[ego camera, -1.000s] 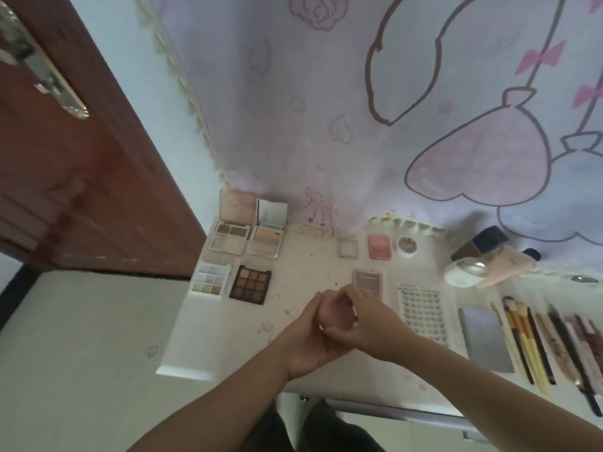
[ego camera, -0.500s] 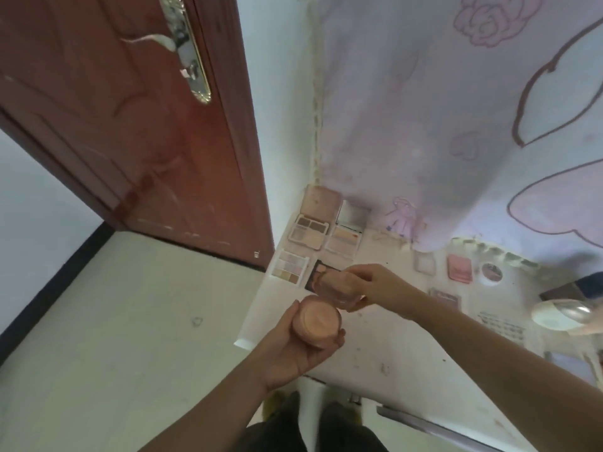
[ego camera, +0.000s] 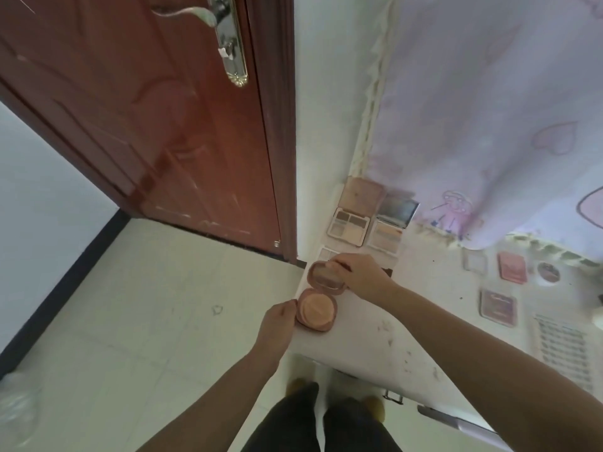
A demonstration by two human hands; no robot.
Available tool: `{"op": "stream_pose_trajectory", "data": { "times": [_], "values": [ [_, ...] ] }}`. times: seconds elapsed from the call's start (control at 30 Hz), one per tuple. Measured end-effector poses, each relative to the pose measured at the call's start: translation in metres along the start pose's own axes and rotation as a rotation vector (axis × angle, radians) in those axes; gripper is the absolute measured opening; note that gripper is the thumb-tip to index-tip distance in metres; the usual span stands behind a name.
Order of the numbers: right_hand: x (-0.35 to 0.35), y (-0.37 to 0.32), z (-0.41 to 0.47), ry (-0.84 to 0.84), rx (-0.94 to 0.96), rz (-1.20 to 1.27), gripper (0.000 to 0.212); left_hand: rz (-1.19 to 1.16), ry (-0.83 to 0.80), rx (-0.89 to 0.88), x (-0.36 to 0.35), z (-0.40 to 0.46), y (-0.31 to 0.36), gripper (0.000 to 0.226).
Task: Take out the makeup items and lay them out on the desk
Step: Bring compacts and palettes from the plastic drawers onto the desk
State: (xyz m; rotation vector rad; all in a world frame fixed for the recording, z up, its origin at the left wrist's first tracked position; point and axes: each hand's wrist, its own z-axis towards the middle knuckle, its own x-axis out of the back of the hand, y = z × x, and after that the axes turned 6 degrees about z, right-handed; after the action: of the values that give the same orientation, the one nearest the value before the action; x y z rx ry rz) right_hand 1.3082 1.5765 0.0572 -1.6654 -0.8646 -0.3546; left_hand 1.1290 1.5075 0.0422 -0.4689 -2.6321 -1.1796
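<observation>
Currently gripping both halves of an open round pink powder compact point(ego camera: 316, 313) at the near left corner of the white desk point(ego camera: 375, 324). Left hand point(ego camera: 277, 324) pinching the base's left rim, peach puff facing up. Right hand point(ego camera: 357, 275) curled over the raised lid, fingertips point(ego camera: 332, 264) on its far edge; lid just beyond the base, hinged to it. Compact base apparently resting on the desk surface; contact hard to confirm. Beyond the right-hand grip: two open rectangular eyeshadow palettes point(ego camera: 365, 228) side by side against the lilac cartoon-print curtain point(ego camera: 489, 109). Right of the grip, well apart: small pink square blush case point(ego camera: 512, 267), round clear-lidded pot point(ego camera: 548, 272), mauve rectangular palette point(ego camera: 498, 307). Left of the grip: brown wooden door point(ego camera: 146, 109).
</observation>
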Motion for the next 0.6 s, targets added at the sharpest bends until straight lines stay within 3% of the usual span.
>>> {"op": "stream_pose_trajectory", "data": {
  "times": [0.23, 0.33, 0.43, 0.5, 0.6],
  "values": [
    [-0.002, 0.005, 0.003, -0.003, -0.051, 0.041, 0.025, 0.175, 0.001, -0.115, 0.002, 0.008, 0.005, 0.032],
    [0.013, 0.012, -0.010, 0.059, -0.077, 0.095, 0.029, 0.234, 0.128, -0.198, -0.005, 0.005, 0.009, 0.022],
    [0.046, 0.036, -0.037, 0.166, -0.121, 0.139, 0.019, 0.255, 0.249, -0.424, -0.022, -0.008, 0.023, 0.020],
    [0.073, 0.061, -0.061, 0.209, -0.183, 0.110, 0.019, 0.299, 0.185, -0.596, -0.049, -0.018, 0.037, 0.015],
    [0.110, 0.107, -0.101, 0.296, -0.304, 0.026, 0.020, 0.382, -0.108, -0.665, -0.108, -0.027, 0.057, 0.021]
  ]
}}
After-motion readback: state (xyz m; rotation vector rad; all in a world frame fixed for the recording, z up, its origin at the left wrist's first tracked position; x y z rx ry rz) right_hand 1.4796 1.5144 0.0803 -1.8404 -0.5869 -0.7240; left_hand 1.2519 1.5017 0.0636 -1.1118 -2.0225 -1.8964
